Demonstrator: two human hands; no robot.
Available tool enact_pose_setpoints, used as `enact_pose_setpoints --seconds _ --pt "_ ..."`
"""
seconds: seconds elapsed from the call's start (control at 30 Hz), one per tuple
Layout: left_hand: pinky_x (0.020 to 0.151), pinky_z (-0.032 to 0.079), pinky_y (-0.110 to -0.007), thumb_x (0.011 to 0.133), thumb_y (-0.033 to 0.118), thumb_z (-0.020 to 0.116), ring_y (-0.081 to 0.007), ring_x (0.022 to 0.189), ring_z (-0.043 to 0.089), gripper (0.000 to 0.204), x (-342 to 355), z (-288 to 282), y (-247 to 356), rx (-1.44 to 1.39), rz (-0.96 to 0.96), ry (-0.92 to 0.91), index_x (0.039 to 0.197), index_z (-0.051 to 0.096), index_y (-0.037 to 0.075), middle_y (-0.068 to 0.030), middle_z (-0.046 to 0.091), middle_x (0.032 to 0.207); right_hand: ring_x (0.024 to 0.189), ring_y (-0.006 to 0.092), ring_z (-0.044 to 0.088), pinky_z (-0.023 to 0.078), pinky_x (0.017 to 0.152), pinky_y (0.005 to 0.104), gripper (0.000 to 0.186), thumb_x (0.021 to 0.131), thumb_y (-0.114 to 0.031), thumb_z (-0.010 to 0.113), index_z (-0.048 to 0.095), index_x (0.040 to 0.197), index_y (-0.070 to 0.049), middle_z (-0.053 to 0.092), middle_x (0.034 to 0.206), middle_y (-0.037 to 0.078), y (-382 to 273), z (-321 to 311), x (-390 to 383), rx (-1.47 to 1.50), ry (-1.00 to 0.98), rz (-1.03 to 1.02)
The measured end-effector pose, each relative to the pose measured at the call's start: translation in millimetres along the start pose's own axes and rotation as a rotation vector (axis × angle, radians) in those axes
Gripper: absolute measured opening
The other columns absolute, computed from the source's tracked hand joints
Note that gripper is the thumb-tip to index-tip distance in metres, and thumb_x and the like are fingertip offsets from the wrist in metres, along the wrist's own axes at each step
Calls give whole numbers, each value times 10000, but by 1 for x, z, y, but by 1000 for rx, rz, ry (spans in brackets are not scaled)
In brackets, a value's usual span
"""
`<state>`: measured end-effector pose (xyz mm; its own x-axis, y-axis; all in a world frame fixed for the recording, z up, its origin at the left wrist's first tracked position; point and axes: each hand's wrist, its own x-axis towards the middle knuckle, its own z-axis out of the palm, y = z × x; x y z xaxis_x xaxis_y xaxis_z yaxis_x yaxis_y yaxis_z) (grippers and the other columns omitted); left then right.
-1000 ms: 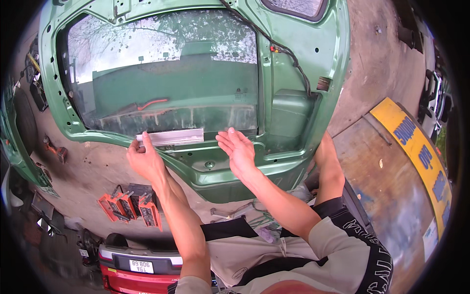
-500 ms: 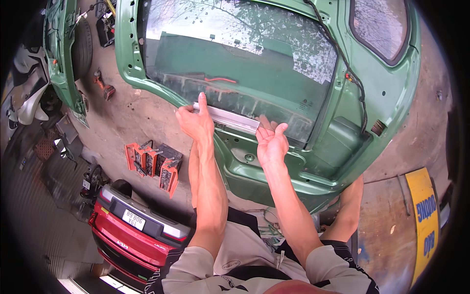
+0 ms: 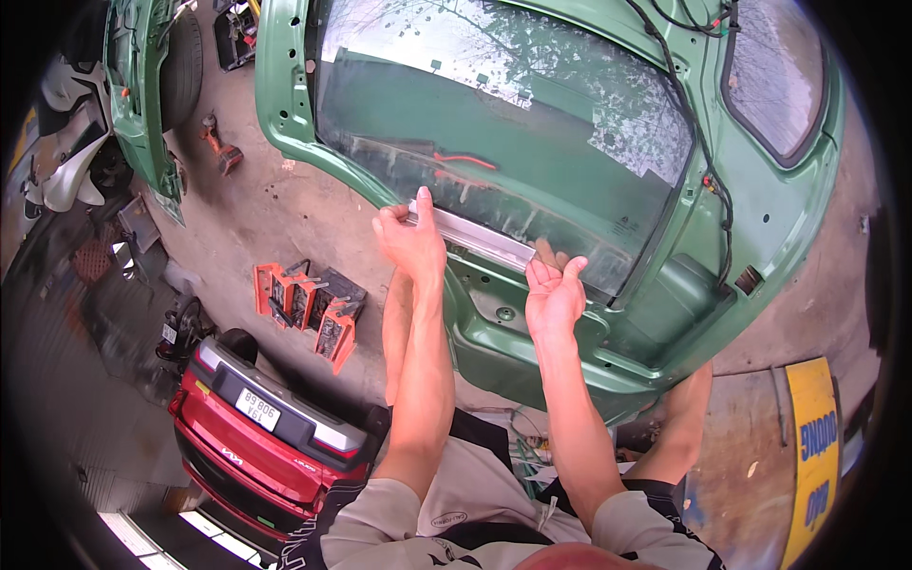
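A silver metal channel (image 3: pixel 475 233) lies along the lower edge of dark glass (image 3: pixel 513 142) in a green vehicle door (image 3: pixel 598 366). My left hand (image 3: pixel 408 237) grips the channel's left end, thumb raised at the front. At the other end, my right hand (image 3: pixel 556 299) is palm up, bent fingertips on the channel, thumb sticking up. A black wiring harness (image 3: pixel 724 228) runs down the door to the right of the glass.
An orange open toolbox (image 3: pixel 304 304) and a cordless drill (image 3: pixel 223 152) lie on the concrete floor. Another green panel (image 3: pixel 133 104) stands at upper left. A red car (image 3: pixel 247 437) is at lower left, a rusty board with yellow sign (image 3: pixel 807 446) at lower right. My bare legs flank my forearms.
The view has swung left, so the door appears further right. My right hand, apart from the channel a second ago, now has its fingers on its right end; my left hand keeps its grip.
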<state>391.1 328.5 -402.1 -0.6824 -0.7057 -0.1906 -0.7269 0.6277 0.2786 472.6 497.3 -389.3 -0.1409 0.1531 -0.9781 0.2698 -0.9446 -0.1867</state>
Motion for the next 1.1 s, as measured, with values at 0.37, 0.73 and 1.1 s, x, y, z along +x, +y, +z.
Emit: enact_pose_setpoints --seconds 0.37,0.73,1.1 --pt "1000 385 -394 881 287 701 -318 1169 464 593 -13 -32 -5 -159 56 -245 1294 510 -93 -207 524 1198 1370 320 415 278 1180 430 593 1040 -354 437 270 1433 57 416 1468 235 4 20 -21 -134 74 31" --pt "1013 404 -440 855 292 721 -354 1194 514 629 24 -76 -6 -281 0 -509 1306 481 -75 -215 607 1235 901 149 645 495 832 302 182 974 -187 594 618 1014 -11 682 927 59 7 170 -60 -1449 -603 -550" --pt "878 487 -406 903 189 656 -318 996 646 443 40 -63 -13 -361 -84 -502 1241 518 -63 -206 683 1077 897 179 665 521 789 296 249 986 -225 571 640 1054 3 694 980 109 6 60 -54 -1249 -112 0"
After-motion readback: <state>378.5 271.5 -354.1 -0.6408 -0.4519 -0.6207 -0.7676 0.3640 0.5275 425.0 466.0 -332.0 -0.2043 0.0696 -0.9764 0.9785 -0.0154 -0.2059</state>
